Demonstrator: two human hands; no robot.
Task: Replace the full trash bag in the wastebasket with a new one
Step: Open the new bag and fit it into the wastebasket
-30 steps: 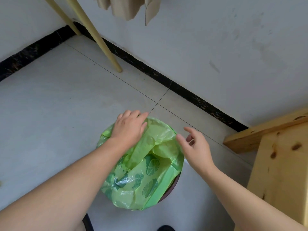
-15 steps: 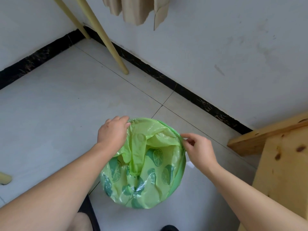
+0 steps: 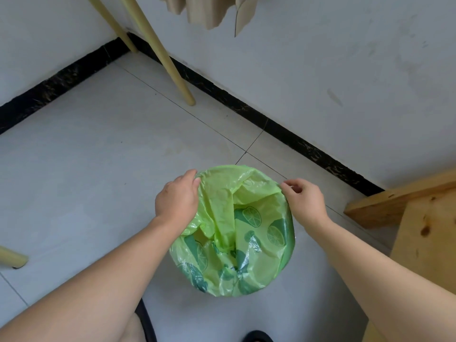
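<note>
A light green trash bag (image 3: 249, 218) printed with dark green lemon slices is spread over a round wastebasket on the floor, and the bag hides the basket completely. Its middle sags down into the basket in loose folds. My left hand (image 3: 179, 197) grips the bag's edge on the left side of the rim. On the right side, my right hand (image 3: 304, 199) pinches the edge between thumb and fingers.
A pale wooden cabinet or table (image 3: 419, 230) stands close on the right. Thin yellow rack legs (image 3: 160, 53) slant down at the back left, with beige cloth (image 3: 204, 11) hanging above. A black skirting runs along the white wall. Dark footwear (image 3: 257, 336) shows at the bottom edge.
Both hands moved apart to opposite sides of the rim, stretching the bag's edge outward. The dark rim seen a second ago is now covered by the bag.
</note>
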